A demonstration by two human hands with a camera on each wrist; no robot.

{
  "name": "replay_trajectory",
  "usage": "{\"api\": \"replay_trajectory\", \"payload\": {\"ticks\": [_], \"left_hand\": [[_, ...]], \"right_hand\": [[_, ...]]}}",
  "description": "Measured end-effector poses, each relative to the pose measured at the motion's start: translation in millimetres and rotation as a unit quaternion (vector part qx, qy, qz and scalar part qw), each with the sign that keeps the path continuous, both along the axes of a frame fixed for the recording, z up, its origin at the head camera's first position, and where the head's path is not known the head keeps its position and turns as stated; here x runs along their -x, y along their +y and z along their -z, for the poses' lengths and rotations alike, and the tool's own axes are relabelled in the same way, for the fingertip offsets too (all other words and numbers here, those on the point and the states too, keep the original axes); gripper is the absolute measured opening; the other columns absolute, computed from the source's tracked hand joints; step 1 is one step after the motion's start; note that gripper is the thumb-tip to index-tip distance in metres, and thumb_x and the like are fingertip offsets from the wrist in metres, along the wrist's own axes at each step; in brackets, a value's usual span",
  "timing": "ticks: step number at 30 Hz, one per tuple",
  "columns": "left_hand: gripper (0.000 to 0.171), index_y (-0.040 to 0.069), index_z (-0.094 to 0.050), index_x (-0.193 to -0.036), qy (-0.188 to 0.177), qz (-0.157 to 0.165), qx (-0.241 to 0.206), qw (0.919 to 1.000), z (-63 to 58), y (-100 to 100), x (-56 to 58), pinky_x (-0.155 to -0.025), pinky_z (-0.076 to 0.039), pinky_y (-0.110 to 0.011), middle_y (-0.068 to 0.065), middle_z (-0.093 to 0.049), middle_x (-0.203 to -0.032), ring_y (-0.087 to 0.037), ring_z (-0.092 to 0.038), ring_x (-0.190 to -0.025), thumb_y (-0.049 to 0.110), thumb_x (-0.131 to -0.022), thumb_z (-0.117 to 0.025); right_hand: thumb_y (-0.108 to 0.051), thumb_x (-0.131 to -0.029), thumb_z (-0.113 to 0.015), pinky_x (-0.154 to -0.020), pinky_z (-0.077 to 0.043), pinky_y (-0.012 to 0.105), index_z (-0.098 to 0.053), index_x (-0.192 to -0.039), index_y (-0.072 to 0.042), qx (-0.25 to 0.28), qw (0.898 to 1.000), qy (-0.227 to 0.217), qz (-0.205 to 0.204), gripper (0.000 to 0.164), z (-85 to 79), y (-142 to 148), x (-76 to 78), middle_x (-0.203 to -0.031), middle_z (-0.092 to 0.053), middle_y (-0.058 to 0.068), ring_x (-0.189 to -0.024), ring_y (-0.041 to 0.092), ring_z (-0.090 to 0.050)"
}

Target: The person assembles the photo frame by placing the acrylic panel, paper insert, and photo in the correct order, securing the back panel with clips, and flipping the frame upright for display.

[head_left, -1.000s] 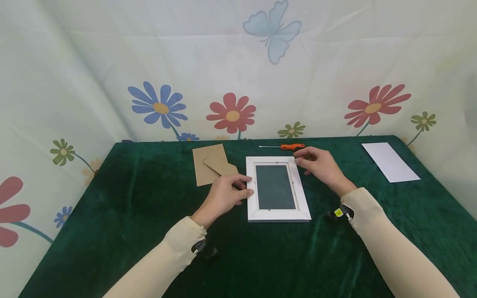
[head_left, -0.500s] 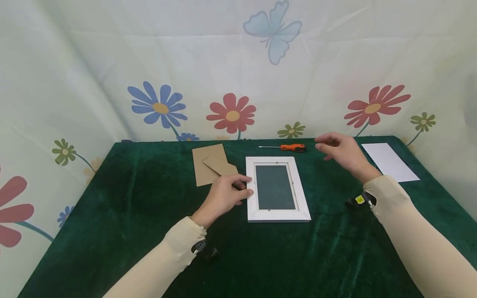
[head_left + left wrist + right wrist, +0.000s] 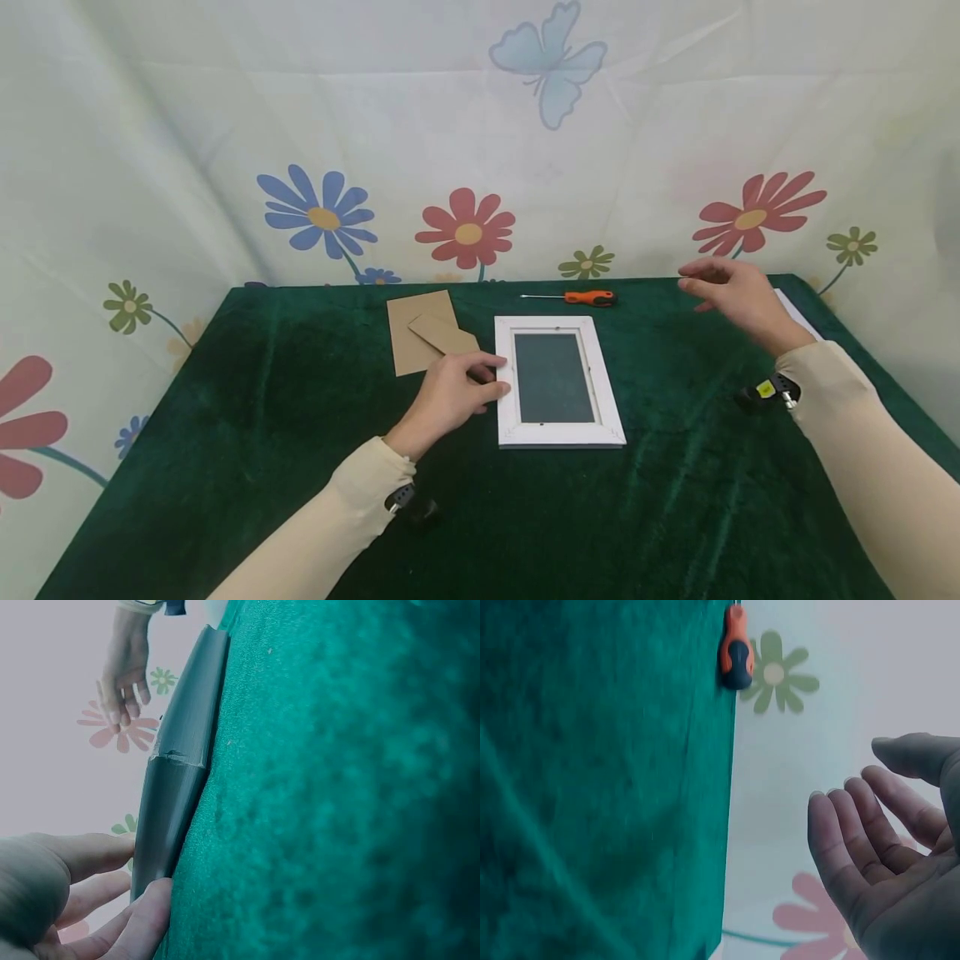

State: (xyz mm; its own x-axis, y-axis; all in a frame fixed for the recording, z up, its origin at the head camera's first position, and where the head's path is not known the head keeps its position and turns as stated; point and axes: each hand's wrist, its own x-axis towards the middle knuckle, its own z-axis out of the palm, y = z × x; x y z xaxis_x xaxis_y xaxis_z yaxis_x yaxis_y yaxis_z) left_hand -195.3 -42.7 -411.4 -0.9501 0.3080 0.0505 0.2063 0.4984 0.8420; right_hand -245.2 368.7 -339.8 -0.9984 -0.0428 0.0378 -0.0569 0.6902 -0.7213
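Observation:
On the green cloth lies a white picture frame [image 3: 611,417], its dark green middle facing up. My left hand [image 3: 450,387] holds the frame's left side; in the left wrist view its fingers [image 3: 146,919] meet the grey outer edge of the frame [image 3: 180,727]. Raised above the back right of the table, my right hand [image 3: 738,300] holds nothing, its fingers loosely bent. Beneath its wrist, a white sheet [image 3: 797,312] is mostly hidden. An orange and black screwdriver [image 3: 591,297] lies behind the frame, also visible in the right wrist view.
Two brown boards [image 3: 411,321] overlap left of the frame, the smaller one partly behind my left hand. The green-covered table [image 3: 300,467] ends at a pale curtain [image 3: 637,150] printed with flowers and a butterfly.
My right hand has left the frame's upper right corner and moved right, over the white sheet. The left hand and the frame have stayed in place.

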Motion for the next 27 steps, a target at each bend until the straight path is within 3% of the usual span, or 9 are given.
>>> {"api": "replay_trajectory", "payload": {"ticks": [6, 10, 12, 14, 20, 24, 27], "left_hand": [[0.04, 0.008, -0.074, -0.133, -0.004, 0.0, 0.0, 1.0, 0.1, -0.9, -1.3, -0.068, -0.064, -0.03, -0.01, -0.067, -0.106, -0.018, -0.068, -0.077, 0.01, -0.094, -0.083], [0.04, 0.008, -0.074, -0.133, -0.003, 0.002, -0.002, 1.0, 0.4, -1.1, -1.4, -0.068, -0.064, -0.03, -0.01, -0.068, -0.106, -0.018, -0.067, -0.078, 0.01, -0.094, -0.083], [0.039, 0.008, -0.074, -0.132, -0.003, 0.002, -0.002, 1.0, 0.3, -1.2, -1.4, -0.068, -0.064, -0.03, -0.01, -0.068, -0.105, -0.018, -0.067, -0.078, 0.01, -0.094, -0.083], [0.039, 0.008, -0.074, -0.133, -0.002, 0.003, -0.002, 1.0, -0.3, -1.1, -1.6, -0.068, -0.064, -0.03, -0.01, -0.068, -0.105, -0.018, -0.068, -0.078, 0.01, -0.094, -0.083], [0.039, 0.007, -0.074, -0.133, 0.0, 0.002, 0.0, 1.0, -1.9, -1.0, -1.6, -0.068, -0.064, -0.03, -0.01, -0.068, -0.104, -0.018, -0.068, -0.077, 0.01, -0.094, -0.083], [0.039, 0.007, -0.073, -0.133, 0.0, 0.003, -0.003, 1.0, -0.9, -1.6, -0.8, -0.068, -0.064, -0.03, -0.01, -0.068, -0.104, -0.018, -0.068, -0.077, 0.01, -0.094, -0.083], [0.039, 0.007, -0.074, -0.132, 0.0, 0.004, -0.007, 1.0, 0.7, -2.1, 0.1, -0.069, -0.064, -0.03, -0.01, -0.068, -0.104, -0.019, -0.068, -0.077, 0.01, -0.095, -0.083]], "right_hand": [[-0.044, -0.109, -0.059, -0.108, -0.048, 0.062, -0.052, -0.151, -0.001, -0.011, 1.0, -0.011, 0.002, 0.061, -0.7, 22.5, 1.6, -0.145, -0.056, 0.028, -0.095, 0.008, -0.071], [-0.045, -0.109, -0.058, -0.1, -0.056, 0.034, -0.051, -0.152, 0.0, -0.024, 1.0, -0.013, 0.008, 0.064, -0.4, 36.2, 1.7, -0.146, -0.056, 0.028, -0.09, -0.004, -0.067], [-0.047, -0.108, -0.059, -0.09, -0.054, 0.019, -0.052, -0.152, 0.0, -0.026, 1.0, -0.009, 0.013, 0.064, 0.2, 42.6, 1.7, -0.145, -0.057, 0.027, -0.09, -0.006, -0.065], [-0.046, -0.108, -0.06, -0.083, -0.053, 0.012, -0.051, -0.151, 0.001, -0.018, 1.0, -0.006, 0.014, 0.065, 0.7, 49.3, 1.7, -0.143, -0.058, 0.026, -0.091, -0.008, -0.063], [-0.047, -0.107, -0.061, -0.084, -0.056, 0.016, -0.052, -0.149, 0.003, -0.013, 0.999, 0.01, 0.03, 0.066, 1.1, 64.7, 0.6, -0.131, -0.063, 0.006, -0.092, -0.013, -0.06], [-0.046, -0.108, -0.058, -0.083, -0.056, 0.014, -0.048, -0.151, 0.005, -0.017, 0.999, 0.01, 0.038, 0.067, 2.2, 73.9, -1.0, -0.141, -0.057, 0.022, -0.09, -0.014, -0.058], [-0.047, -0.109, -0.056, -0.081, -0.053, 0.011, -0.046, -0.152, 0.006, -0.023, 0.998, 0.008, 0.051, 0.069, 3.7, 79.6, -2.5, -0.146, -0.051, 0.032, -0.099, 0.0, -0.061]]}}
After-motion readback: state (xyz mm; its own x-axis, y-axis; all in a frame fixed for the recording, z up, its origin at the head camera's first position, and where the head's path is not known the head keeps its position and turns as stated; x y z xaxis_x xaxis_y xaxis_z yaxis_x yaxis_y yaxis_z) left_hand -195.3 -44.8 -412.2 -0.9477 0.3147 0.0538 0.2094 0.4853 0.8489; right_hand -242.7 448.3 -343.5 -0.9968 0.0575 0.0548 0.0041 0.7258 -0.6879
